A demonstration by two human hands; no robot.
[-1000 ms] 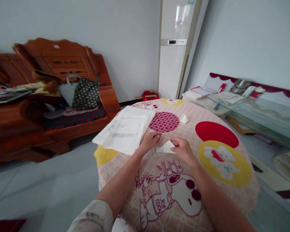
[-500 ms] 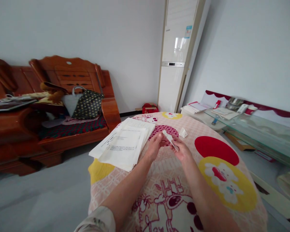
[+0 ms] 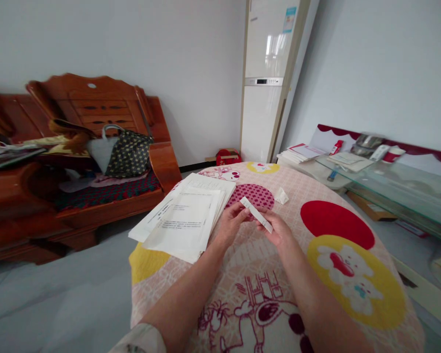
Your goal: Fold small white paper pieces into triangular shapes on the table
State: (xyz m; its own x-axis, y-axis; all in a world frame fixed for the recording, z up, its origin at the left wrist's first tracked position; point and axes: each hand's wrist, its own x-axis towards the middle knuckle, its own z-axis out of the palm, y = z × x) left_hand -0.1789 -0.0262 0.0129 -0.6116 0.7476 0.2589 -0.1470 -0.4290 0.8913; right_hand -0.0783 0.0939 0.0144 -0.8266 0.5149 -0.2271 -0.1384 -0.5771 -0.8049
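Observation:
A narrow strip of folded white paper [image 3: 257, 214] slants between my two hands above the table. My left hand [image 3: 232, 221] pinches its far left end between thumb and fingers. The near right end is gripped by my right hand [image 3: 277, 226], whose fingers lie behind it. To the left lies a stack of printed paper sheets [image 3: 185, 215], spread slightly out of line. Beyond my right hand, a small folded piece of white paper [image 3: 281, 196] rests by itself on the patterned tablecloth [image 3: 242, 264].
On the left stands a wooden sofa [image 3: 106, 105] with a dark patterned bag [image 3: 130, 154] on it. A glass-topped stand [image 3: 400, 196] on the right carries papers, a metal pot [image 3: 369, 143] and a cup [image 3: 392, 154]. Behind the table rises a tall white air conditioner [image 3: 262, 113].
The paper between my hands now appears flatter and straighter, as a neat strip. Both hands still hold it. The view has shifted slightly, while the other papers stay in place.

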